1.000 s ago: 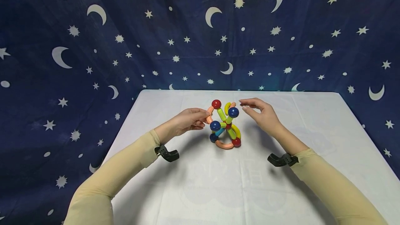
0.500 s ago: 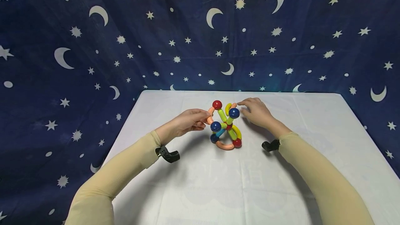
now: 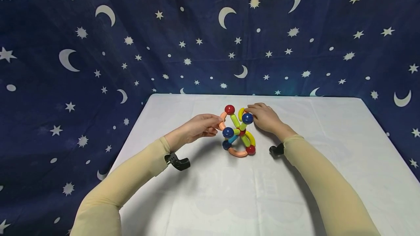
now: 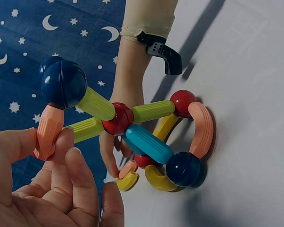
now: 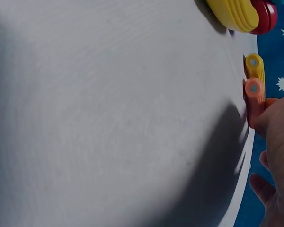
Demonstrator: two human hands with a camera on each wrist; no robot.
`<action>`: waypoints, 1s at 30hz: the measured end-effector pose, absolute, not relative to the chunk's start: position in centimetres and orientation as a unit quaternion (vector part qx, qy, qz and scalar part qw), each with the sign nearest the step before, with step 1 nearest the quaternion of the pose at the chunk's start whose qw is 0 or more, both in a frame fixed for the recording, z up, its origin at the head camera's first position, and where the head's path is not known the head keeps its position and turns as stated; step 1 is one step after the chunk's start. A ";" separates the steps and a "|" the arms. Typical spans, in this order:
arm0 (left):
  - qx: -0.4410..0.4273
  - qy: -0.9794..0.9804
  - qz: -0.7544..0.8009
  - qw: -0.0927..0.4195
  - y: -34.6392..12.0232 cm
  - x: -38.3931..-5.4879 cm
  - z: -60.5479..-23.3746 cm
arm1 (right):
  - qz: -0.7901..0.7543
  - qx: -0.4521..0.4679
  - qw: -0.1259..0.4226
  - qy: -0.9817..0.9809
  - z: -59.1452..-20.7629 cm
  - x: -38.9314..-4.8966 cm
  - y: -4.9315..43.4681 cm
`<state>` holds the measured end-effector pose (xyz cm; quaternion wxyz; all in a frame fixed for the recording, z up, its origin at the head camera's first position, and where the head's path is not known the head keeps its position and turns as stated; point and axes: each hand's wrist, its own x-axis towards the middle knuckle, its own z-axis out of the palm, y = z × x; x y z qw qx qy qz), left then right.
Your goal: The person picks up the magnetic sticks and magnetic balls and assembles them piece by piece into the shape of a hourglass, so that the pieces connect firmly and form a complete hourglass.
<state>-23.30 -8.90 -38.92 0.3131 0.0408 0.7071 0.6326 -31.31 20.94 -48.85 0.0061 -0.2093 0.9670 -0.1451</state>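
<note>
A magnetic ball-and-stick model stands on the table, with red and dark blue balls joined by green, blue, yellow and peach sticks. My left hand pinches a peach curved stick between the model's upper red and blue balls; the left wrist view shows thumb and fingertips on it. Behind the model, my right hand has its fingertips around a loose peach curved stick. Alongside that one lies a yellow curved stick. Both loose sticks show a metal disc at the end.
A white cloth covers the table. Beyond its back edge hangs a dark blue curtain with moons and stars. A black wrist strap mount sits on the left forearm, another on the right.
My right hand has moved left and inward to the loose peach curved stick behind the model. The left hand keeps its pinch, and the model stands as before.
</note>
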 end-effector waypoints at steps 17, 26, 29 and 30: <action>0.034 0.709 0.630 0.314 -8.7 -23.2 -38.7 | -0.108 -0.242 -0.041 0.963 -48.4 -29.5 25.0; 0.037 0.710 0.627 0.317 -8.8 -23.2 -38.7 | -0.091 -0.232 -0.039 0.968 -48.2 -27.0 27.9; 0.039 0.710 0.628 0.316 -8.8 -23.2 -38.7 | -0.108 -0.220 -0.024 0.969 -48.1 -26.2 28.3; 0.041 0.710 0.628 0.316 -8.8 -23.2 -38.7 | -0.117 -0.215 -0.018 0.970 -48.1 -26.0 28.4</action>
